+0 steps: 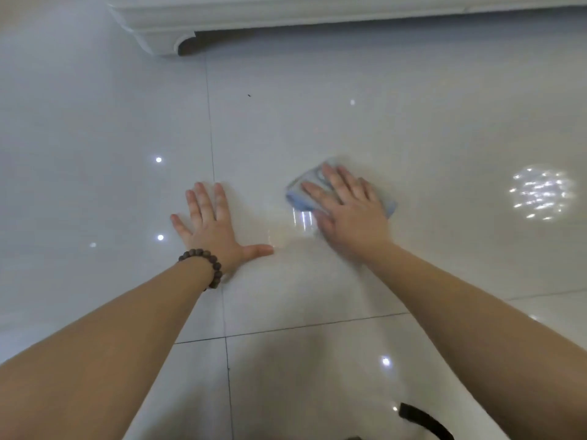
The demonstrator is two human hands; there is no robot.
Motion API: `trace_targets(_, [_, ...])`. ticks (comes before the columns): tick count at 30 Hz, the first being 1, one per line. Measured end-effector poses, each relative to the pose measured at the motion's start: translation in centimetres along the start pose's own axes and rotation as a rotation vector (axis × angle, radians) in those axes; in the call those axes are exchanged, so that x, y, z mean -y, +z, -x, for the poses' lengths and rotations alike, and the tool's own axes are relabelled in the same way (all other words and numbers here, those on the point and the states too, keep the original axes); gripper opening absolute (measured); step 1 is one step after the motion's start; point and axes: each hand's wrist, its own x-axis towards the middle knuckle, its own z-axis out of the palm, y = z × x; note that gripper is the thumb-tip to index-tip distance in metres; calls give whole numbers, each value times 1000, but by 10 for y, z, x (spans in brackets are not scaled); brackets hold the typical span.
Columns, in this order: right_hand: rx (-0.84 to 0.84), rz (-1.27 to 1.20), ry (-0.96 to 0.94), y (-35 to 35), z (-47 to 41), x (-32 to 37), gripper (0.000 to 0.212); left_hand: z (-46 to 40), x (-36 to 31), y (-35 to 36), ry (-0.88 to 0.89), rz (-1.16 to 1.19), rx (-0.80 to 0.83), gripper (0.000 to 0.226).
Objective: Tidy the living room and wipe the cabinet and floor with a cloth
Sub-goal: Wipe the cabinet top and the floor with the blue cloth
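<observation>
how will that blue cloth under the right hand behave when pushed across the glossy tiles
The blue cloth looks soft and bunched, so probably floppy. On the glossy tiles it likely slides easily under the flat right hand.

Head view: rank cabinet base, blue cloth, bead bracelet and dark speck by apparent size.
1. Cabinet base, cropped by the frame, so only its visible part counts.
2. Blue cloth, partly hidden under the right hand.
3. Bead bracelet, nearer the camera than the cloth.
4. Dark speck.
</observation>
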Motion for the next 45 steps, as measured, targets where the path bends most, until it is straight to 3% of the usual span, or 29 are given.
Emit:
trace_targets(4, [-91, 22, 817, -44, 81, -117, 57, 0, 1, 4, 7, -13, -21, 153])
trace_targets(6, [-163, -35, 1136, -44, 91, -106, 54, 0, 2, 3, 7, -24, -31, 153])
trace_targets(7, [-176, -34, 1162, -35, 86, -79, 54, 1, 2, 2, 6, -25, -29, 153])
trace_targets(8, [-183, -18, 1084, -22, 79, -45, 55, 1, 1, 2, 7, -25, -28, 152])
trace_targets(12, [-63, 4, 349, 34, 65, 117, 61, 9, 4, 1, 52, 9, -70, 137])
trace_targets(14, [11, -49, 172, 32, 73, 132, 59, 14, 16, 3, 94, 29, -112, 123])
trace_targets(16, [38, -54, 61, 21, 90, 92, 56, 23, 29, 4, 122, 40, -132, 114])
trace_targets(18, [13, 1, 204, 5, 123, 23, 54, 32, 38, 8, 142, 85, -163, 109])
trace_targets(23, [0, 59, 937, -58, 213, -160, 72, 53, 40, 21, 162, 91, -210, 105])
trace_targets(25, [-69, -3, 1127, -64, 216, -167, 67, 58, 41, 28, 168, 83, -199, 105])
trace_targets(27, [-174, -11, 1225, -43, 199, -116, 57, 63, 40, 34, 174, 84, -182, 103])
trace_targets(29, [-206, 10, 1070, -10, 184, -22, 54, 68, 40, 39, 171, 95, -175, 100])
trace_targets(33, [1, -14, 264, 32, 180, 154, 59, 72, 45, 43, 153, 128, -209, 88])
trace_targets(36, [97, -42, -64, 25, 171, 133, 54, 69, 58, 43, 118, 142, -239, 83])
trace_targets(38, [36, 20, 38, 17, 158, 75, 52, 67, 74, 43, 89, 129, -251, 83])
trace_targets(41, [-56, 47, 534, -6, 128, -9, 54, 65, 99, 42, 40, 138, -253, 83])
trace_targets(43, [-81, 9, 701, -9, 115, 3, 57, 65, 116, 39, 0, 167, -269, 84])
trace_targets(45, [-51, 21, 584, 10, 124, 67, 56, 62, 131, 37, -26, 190, -308, 82])
